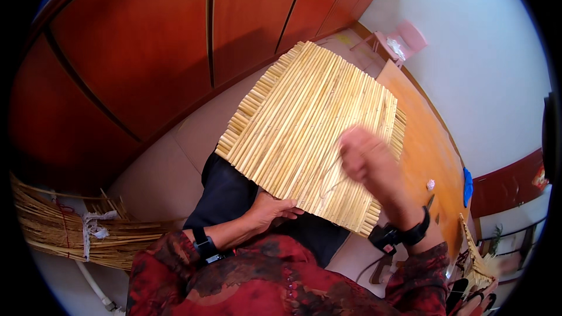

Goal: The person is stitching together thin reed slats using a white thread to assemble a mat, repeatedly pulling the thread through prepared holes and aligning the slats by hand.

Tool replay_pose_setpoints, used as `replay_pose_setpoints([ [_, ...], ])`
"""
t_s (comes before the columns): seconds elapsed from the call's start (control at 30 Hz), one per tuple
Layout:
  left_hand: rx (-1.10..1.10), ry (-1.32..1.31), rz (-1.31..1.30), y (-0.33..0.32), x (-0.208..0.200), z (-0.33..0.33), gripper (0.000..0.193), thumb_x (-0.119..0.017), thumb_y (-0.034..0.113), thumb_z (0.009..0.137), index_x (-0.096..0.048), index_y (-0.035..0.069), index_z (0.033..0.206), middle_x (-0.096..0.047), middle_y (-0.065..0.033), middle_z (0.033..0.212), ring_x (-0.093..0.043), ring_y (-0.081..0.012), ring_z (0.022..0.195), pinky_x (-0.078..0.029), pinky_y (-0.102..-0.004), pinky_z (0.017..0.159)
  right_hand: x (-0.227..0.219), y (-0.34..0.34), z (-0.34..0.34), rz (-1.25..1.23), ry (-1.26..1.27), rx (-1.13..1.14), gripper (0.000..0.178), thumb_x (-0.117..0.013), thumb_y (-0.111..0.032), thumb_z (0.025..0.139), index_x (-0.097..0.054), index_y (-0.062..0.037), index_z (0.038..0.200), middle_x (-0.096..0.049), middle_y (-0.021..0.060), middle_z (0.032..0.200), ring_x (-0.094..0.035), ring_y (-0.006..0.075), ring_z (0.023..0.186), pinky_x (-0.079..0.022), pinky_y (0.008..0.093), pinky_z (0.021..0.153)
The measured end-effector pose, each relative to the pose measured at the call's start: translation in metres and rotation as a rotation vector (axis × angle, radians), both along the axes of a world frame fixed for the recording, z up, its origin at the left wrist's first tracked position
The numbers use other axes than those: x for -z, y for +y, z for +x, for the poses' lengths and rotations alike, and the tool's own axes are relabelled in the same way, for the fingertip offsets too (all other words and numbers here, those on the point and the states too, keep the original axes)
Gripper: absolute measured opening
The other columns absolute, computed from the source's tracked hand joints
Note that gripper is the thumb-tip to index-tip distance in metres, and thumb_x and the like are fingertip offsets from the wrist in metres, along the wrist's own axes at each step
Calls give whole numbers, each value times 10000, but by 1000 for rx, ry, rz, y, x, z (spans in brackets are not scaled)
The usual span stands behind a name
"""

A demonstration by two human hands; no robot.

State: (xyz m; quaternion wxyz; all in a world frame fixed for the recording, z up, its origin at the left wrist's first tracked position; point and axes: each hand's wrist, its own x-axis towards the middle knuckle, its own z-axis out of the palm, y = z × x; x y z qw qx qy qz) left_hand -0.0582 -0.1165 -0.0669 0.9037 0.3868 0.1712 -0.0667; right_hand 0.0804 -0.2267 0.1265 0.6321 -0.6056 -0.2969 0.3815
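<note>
Across my lap lies a stiff mat of pale straw-coloured reed stalks (304,123), laid side by side, with a second layer of stalks sticking out past its left and right edges. My left hand (270,209) grips the mat's near edge, thumb on top and the other fingers partly hidden below. Above the mat's right part, my right hand (364,155) is closed and blurred by motion. A thin thread (335,186) runs from its fingers down to the stalks near the front edge. Whether a needle is in the fingers cannot be made out.
A tied bundle of thin stalks (88,228) lies at the left. Beyond the mat stand red-brown cabinets (146,41). At the right, a wooden board (427,134) carries a small pinkish ball (431,185) and a blue cloth (468,187). A pink chair (404,41) stands far back.
</note>
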Motion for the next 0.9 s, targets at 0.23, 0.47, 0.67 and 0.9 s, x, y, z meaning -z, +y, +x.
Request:
replay_pose_setpoints([
  [0.23, 40, -26, -3, -4, -6, 2, 377, -610, 63, 859, -495, -9, 1210, -621, -154, 1067, -651, -270, 898, -558, -382, 727, -126, -30, 50, 828, -74, 85, 207, -435, -160, 998, -540, 14, 1040, -437, -4, 659, -427, 109, 611, -431, 246, 553],
  [0.47, 33, -38, -77, -4, 17, 1, 393, -616, 48, 857, -494, 27, 1229, -608, -119, 1110, -634, -257, 948, -551, -391, 765, -116, -25, 76, 408, -362, 180, 241, -475, -222, 986, -588, -15, 1036, -503, -11, 664, -505, 76, 611, -451, 225, 529],
  [0.67, 0, -100, -106, -6, 11, 2, 434, -517, 7, 848, -438, 17, 1274, -565, -130, 1188, -585, -281, 1050, -501, -448, 872, -67, -81, 120, -770, -1506, 606, 206, -554, -223, 924, -645, -57, 1005, -628, 108, 742, -602, 261, 677, -477, 346, 582],
  [0.9, 24, -142, -145, 2, 15, 2, 471, -594, 40, 842, -434, 23, 1284, -564, -117, 1199, -584, -257, 1049, -507, -424, 869, -57, -65, 84, -355, -1483, 671, 162, -552, -117, 912, -665, -53, 1008, -661, 135, 869, -626, 230, 743, -487, 301, 672],
])
